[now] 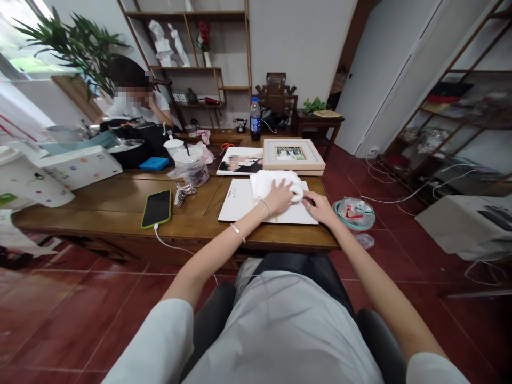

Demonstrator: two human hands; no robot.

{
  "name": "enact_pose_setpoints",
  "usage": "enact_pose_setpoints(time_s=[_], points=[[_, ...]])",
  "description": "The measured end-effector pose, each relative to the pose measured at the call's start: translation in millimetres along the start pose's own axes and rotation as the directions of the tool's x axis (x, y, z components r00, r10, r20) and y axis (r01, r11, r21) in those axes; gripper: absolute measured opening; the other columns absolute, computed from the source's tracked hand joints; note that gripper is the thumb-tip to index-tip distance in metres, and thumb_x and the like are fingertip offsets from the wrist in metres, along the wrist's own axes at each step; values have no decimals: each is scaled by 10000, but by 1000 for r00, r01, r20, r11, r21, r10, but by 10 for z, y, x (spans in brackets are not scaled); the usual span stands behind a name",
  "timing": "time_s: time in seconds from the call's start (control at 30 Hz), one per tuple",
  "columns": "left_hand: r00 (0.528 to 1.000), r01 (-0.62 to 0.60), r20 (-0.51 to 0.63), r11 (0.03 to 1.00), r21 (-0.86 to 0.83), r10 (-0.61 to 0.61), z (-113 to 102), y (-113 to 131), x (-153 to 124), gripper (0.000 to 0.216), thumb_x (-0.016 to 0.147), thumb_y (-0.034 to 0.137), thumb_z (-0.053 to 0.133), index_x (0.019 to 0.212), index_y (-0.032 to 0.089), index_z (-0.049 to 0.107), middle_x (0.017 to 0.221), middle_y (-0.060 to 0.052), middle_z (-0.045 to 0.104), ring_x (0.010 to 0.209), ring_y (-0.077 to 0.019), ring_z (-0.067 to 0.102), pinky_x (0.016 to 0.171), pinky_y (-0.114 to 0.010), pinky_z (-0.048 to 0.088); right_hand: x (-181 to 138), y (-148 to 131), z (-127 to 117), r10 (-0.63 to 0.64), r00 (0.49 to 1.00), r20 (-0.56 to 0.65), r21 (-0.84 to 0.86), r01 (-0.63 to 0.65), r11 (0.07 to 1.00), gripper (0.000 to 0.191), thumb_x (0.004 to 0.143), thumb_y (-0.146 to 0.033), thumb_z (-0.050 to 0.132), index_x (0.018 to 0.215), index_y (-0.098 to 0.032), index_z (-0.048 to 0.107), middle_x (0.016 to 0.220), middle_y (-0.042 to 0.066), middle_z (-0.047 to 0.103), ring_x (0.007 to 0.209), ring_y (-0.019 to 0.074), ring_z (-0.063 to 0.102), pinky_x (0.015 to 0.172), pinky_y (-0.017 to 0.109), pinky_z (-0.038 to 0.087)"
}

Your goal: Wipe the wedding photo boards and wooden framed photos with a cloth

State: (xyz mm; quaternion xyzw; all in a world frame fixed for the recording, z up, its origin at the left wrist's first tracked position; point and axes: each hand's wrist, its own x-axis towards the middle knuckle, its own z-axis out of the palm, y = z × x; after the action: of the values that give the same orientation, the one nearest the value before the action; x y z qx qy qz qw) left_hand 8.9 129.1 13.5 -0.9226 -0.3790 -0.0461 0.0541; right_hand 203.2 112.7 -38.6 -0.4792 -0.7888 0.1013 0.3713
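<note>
A white flat board lies on the wooden table in front of me. On its far part rests a folded white cloth. My left hand lies palm down on the cloth, fingers stretched over it. My right hand rests at the board's right edge, its fingertips at the rolled end of the cloth. Just behind stands a light wooden picture frame, and a printed photo lies to its left.
A phone in a green case lies on a cable at the left. Plastic cups in a bag, a cola bottle and white boxes stand further back. Another person sits at the far left. A bin stands by the table's right end.
</note>
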Motion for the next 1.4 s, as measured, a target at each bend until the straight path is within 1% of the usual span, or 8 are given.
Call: enact_pose_setpoints(time_s=[0.17, 0.3, 0.43, 0.57, 0.77, 1.0, 1.17, 1.4], points=[[1000, 6, -8, 996, 90, -6, -71, 313, -359, 361, 916, 174, 453, 1234, 139, 621, 1465, -192, 421, 1356, -410, 347, 1038, -647, 311, 2, -9, 2, -13, 1000, -4, 12, 13, 1000, 399, 782, -106, 495, 1095, -230, 709, 1171, 54, 703, 1121, 258, 631, 1009, 436, 461], [997, -81, 4, 989, 121, 82, -171, 599, -821, 312, 899, 175, 473, 1119, 149, 692, 1469, -190, 415, 1359, -422, 349, 1030, -637, 338, 4, 25, 16, 18, 1000, -20, 22, -18, 1000, 415, 751, -84, 510, 1080, -229, 718, 1187, 61, 699, 1156, 257, 619, 1032, 441, 452], [987, -160, 44, 983, 92, 156, -240, 657, -1085, 297, 893, 190, 487, 1100, 168, 698, 1505, -150, 384, 1390, -395, 318, 1059, -600, 339, 8, 55, 29, 14, 1000, -20, 38, -14, 999, 390, 762, -83, 519, 1059, -232, 723, 1203, 65, 691, 1183, 249, 607, 1054, 452, 439], [984, -166, 68, 986, 30, 164, -254, 476, -1018, 363, 899, 184, 482, 1239, 176, 609, 1503, -128, 399, 1404, -339, 317, 1075, -553, 348, 12, 50, 36, 14, 1000, -23, 30, -14, 999, 353, 785, -100, 519, 1043, -225, 724, 1202, 76, 691, 1182, 253, 607, 1055, 461, 439], [996, -56, 75, 998, 1, 56, -152, 60, -527, 373, 922, 193, 437, 1264, 132, 571, 1456, -166, 451, 1391, -315, 338, 1084, -532, 334, 5, 27, 39, 23, 1000, -13, -5, -23, 1000, 300, 821, -145, 521, 1040, -204, 717, 1218, 92, 681, 1175, 247, 612, 1062, 444, 430], [996, 86, -14, 996, -23, -86, 27, -234, -161, 408, 935, 260, 437, 1318, 169, 546, 1549, -105, 324, 1430, -328, 245, 1128, -555, 248, -3, 22, 39, 34, 999, -9, 4, -34, 999, 280, 839, -157, 523, 1039, -196, 715, 1223, 102, 677, 1171, 243, 615, 1067, 440, 428], [998, 61, 2, 998, 14, -61, -14, -115, -322, 388, 925, 204, 440, 1285, 150, 572, 1500, -116, 408, 1401, -326, 299, 1095, -535, 319, -5, 19, 40, 36, 999, -8, 0, -36, 999, 279, 848, -169, 521, 1047, -200, 714, 1232, 94, 673, 1174, 240, 613, 1067, 431, 429], [999, -50, 25, 997, 67, 48, -166, 386, -1023, 316, 910, 199, 472, 1162, 162, 659, 1510, -109, 392, 1386, -369, 325, 1064, -542, 357, 4, 35, 40, 17, 1000, -13, -4, -17, 1000, 289, 831, -143, 526, 1040, -200, 717, 1219, 97, 679, 1170, 254, 615, 1055, 446, 441]])
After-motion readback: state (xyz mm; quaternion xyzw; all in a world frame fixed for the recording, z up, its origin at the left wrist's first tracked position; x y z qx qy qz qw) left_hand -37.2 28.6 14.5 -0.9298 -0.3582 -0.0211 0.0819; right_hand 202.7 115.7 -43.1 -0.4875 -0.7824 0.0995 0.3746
